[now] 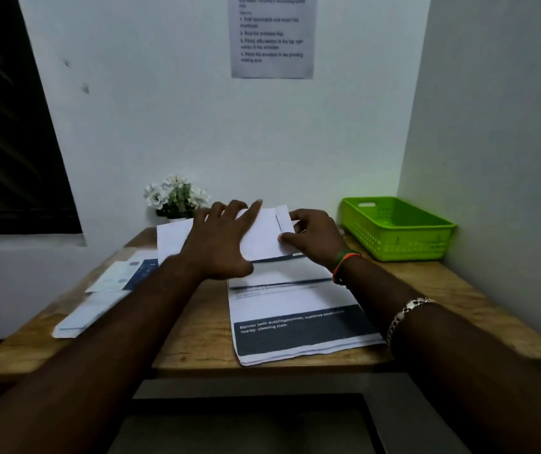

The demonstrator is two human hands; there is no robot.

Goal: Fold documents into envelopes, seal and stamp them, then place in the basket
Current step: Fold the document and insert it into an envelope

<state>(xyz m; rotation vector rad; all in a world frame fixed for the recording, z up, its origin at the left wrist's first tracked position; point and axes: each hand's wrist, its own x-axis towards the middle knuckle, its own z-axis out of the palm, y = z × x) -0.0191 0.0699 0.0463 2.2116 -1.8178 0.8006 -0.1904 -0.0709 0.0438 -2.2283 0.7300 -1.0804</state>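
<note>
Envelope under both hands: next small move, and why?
Probably push the folded sheet fully into the envelope. The left hand lies flat on it with fingers spread, while the right hand pinches its right end, where a strip of paper still shows past a dark edge line. The green basket looks empty, so sealing and stamping come later.

A white-flowered plant [174,194] stands on the wooden table [197,335] below a blurred, seemingly instructional notice [272,37].

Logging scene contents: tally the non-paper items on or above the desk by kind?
Green basket: 1
Flower pot: 1
Wall notice: 1
Total: 3
The papers overlap, so they are not counted.
</note>
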